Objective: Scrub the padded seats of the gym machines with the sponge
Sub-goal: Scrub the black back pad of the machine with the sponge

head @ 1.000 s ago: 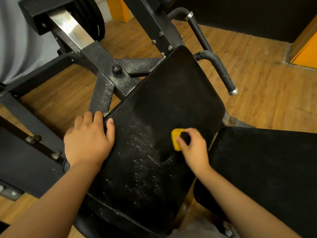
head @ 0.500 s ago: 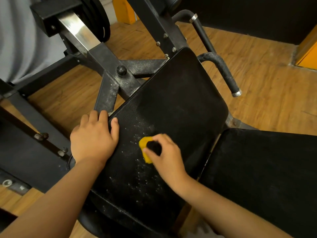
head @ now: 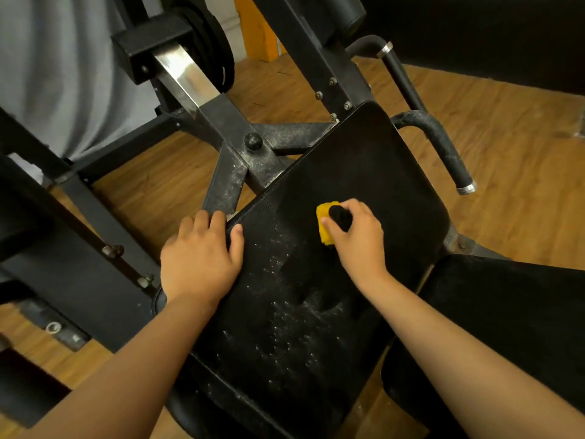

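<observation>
- Head view: the right hand (head: 357, 239) is curled closed around a yellow sponge (head: 325, 225) with a black scouring side, thumb on the near edge and fingers wrapped over the top, and presses it onto the black padded seat (head: 373, 172) a little above the pad's middle.
- The left hand (head: 201, 253) lies flat and open, holding nothing; its palm rests on the left edge of the seat, the thumb on the pad's surface and the fingers reaching over the rim toward the dusty frame bar (head: 226, 182).
- White specks and foam streaks cover the lower half of the seat, below and between the 2 hands.
- A second black pad (head: 506, 327) sits just beside the seat at the lower right; a foam-wrapped handle (head: 443, 147) curves out at the upper right above the wooden floor (head: 522, 160).
- Against 0.5 s ago, the sponge and right hand have shifted up and to the right on the pad, away from the left hand; the left hand stays on the same edge.
</observation>
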`<state>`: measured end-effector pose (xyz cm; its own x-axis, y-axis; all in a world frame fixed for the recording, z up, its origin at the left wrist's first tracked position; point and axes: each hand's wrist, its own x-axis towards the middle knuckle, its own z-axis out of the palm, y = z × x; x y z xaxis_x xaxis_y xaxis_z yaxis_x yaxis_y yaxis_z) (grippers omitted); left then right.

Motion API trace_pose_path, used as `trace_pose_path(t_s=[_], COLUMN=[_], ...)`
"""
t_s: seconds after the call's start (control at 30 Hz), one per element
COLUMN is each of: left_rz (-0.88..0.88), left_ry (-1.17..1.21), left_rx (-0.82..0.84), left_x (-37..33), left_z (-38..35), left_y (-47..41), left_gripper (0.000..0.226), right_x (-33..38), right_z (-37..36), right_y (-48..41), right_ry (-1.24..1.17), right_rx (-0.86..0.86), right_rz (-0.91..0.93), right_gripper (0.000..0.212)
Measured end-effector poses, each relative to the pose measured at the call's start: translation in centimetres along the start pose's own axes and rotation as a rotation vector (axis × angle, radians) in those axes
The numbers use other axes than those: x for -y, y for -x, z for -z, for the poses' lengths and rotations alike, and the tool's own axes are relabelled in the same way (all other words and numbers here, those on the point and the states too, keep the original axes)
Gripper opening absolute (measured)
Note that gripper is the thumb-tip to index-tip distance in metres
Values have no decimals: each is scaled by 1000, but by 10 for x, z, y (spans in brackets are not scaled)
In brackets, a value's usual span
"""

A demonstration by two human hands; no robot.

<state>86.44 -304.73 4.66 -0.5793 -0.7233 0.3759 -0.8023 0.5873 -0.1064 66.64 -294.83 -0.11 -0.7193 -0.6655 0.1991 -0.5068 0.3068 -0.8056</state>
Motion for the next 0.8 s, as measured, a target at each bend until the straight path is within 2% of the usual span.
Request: trace_pose_path(t_s=[0.2, 0.27, 0.37, 0.47, 0.53, 0.63, 0.8], left_rz=[35, 79, 257, 394, 557, 680, 827], left_ry=[22, 133, 477, 498, 573, 665, 813], left_rx=[35, 103, 184, 96, 43, 31, -27], left_x=[1, 3, 14, 18, 10, -3, 4], left_z=[1, 5, 24, 41, 45, 37, 29], left_y=[1, 4, 23, 67, 93, 111, 108], left_gripper=[39, 37, 32, 38, 45, 53, 44], right_x=[38, 41, 41, 43, 43, 41, 47], right_z=[-32, -36, -34, -33, -33, -30, -22], right_y=[79, 90, 83, 78, 76, 67, 18], right_ry=[-85, -82, -71, -38, -33, -21, -24], right_rx=[156, 211, 249, 262, 271, 229, 41], right_rz=[204, 258, 275, 300, 309, 306, 108], right_gripper=[22, 21, 21, 21, 22, 23, 27])
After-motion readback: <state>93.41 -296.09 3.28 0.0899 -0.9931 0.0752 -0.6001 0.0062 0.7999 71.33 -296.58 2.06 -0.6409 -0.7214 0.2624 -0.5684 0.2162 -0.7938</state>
